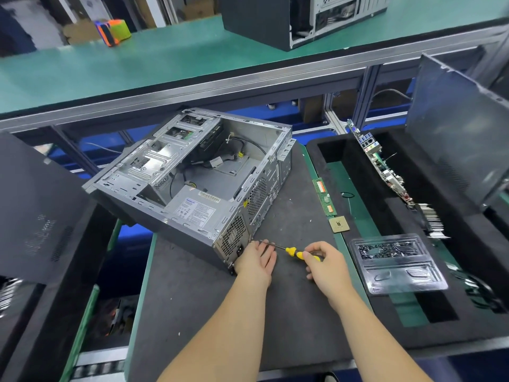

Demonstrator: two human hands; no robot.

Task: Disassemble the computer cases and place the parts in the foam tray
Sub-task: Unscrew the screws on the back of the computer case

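Workshop w/ green-topped shelf behind; dark grey desk [209,312] in front carries the open computer case [192,183], lying on its side, angled, side panel off, PSU [198,209] at its near corner. Left hand [256,259] rests flat against case's rear corner by the PSU vent, fingers straight & together. Right hand [325,264] grips the yellow-black handle of a screwdriver [292,250], fingers curled round it; shaft runs left, tip at the case's rear edge just above left hand's fingers.

Right of desk: black foam tray [355,186] w/ green-bottomed slots. RAM stick [325,198] & CPU chip [339,224] lie on tray's left rim, chip just nearer than the stick. Motherboard [382,168] stands on edge in a slot further right. Clear plastic blister tray [396,263] w/ small dark screws in its far part sits on the foam, near right hand. Dark side panel [462,128] leans upright at the far right; another panel [35,210] at left. Second case [275,20] on the shelf, plus orange-green tape rolls [114,31].
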